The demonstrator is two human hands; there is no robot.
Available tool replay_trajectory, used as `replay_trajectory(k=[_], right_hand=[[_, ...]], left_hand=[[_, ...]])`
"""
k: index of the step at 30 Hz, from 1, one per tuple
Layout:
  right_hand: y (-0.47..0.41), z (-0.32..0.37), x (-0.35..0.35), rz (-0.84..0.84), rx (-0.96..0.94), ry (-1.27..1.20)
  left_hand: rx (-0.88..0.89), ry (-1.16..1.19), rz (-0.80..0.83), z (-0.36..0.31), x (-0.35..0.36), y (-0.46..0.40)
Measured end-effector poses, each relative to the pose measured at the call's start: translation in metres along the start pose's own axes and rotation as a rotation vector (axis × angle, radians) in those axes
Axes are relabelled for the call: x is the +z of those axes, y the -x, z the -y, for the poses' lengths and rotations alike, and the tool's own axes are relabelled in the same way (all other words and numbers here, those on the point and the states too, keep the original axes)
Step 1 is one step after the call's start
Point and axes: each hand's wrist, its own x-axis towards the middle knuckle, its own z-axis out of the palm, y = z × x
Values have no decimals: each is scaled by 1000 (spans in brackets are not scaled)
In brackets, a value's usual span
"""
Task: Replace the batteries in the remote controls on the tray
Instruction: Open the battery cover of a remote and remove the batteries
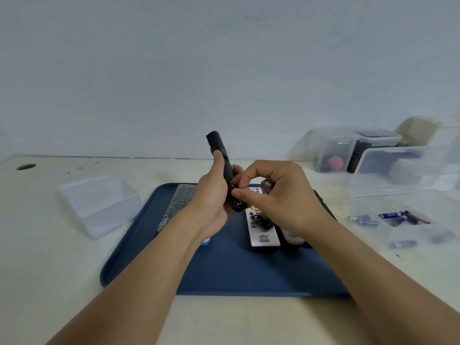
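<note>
On the pale table [49, 270], a clear plastic box [99, 205] sits left of the blue tray [224, 270], with bare tabletop around it and along the near edge. The tray's raised rounded rim runs close to the box on the left; its near half is open blue surface between the forearms. A keyboard-like remote in a clear sleeve [178, 205] lies at the tray's far left, partly under the left wrist. Above the tray's middle, the left hand [211, 195] grips a slim black remote [222, 160], held nearly upright, thumb along its side and fingers curled round its lower part. The right hand [276, 195] meets it at the lower end, thumb and forefinger pinching something small there; what it is I cannot tell. Below the hands a white remote [263, 232] lies flat on the tray, a dark one just right of it. Far right, loose batteries [398, 219] lie in a clear bin [398, 170], lidded tubs [333, 150] behind.
</note>
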Motion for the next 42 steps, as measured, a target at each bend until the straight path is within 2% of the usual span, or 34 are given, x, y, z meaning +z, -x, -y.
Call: replay_trajectory(k=[4, 10, 16, 21, 30, 35, 37, 40, 42], right_hand=[[1, -5, 2, 30, -29, 64], [-3, -8, 0, 49, -46, 131], [-5, -9, 0, 105, 3, -7], [-7, -15, 5, 98, 78, -174], [-7, -25, 12, -60, 272, -275], [-6, -23, 14, -41, 429, -312], [-10, -13, 5, -119, 518, -474], [-14, 4, -27, -381, 628, -790], [-3, 8, -54, -561, 648, -905]], left_hand=[[-33, 47, -1, -1, -5, -1], [-68, -26, 42, 4, -5, -1], [-95, -24, 88, 10, 2, -2], [-119, 67, 165, 8, 6, 4], [-121, 212, 107, 11, 6, -3], [-134, 284, 93, 18, 6, -6], [-119, 337, 75, 17, 9, -7], [-119, 315, 105, 17, 19, -3], [-157, 266, 181, 21, 26, 5]])
